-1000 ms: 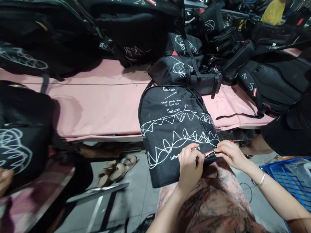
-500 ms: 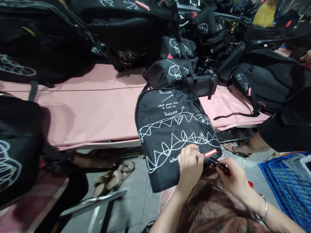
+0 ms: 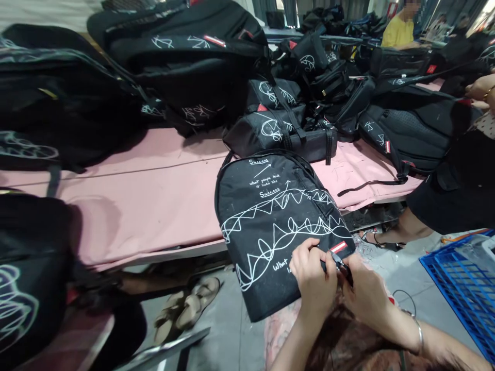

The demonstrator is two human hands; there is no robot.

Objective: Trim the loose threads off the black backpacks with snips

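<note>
Well, from where I stand, a black bag [image 3: 23, 309] with white looping lines fills the left edge, beside the pink tabletop [image 3: 154, 206]. Beyond it, larger black bags lie along the table's far side. A pair of tan sandals [image 3: 189, 309] sits on the floor below. Next comes the black backpack [image 3: 263, 211], slanting from the table's edge down to the person's lap, front up, with "Success" lettered near its top. The left hand [image 3: 315, 273] rests on its lower front, fingers bent inward; whether they pinch anything, I cannot tell. Just beside them is a red-and-white label [image 3: 339, 247]. Close by, the right hand [image 3: 363, 288] is clamped around a small metal-tipped tool [image 3: 339, 261], its tip pointing at the left fingers. A silvery bracelet [image 3: 418, 332] circles that wrist. Farther right, a blue crate [image 3: 458, 293] stands on the floor.
</note>
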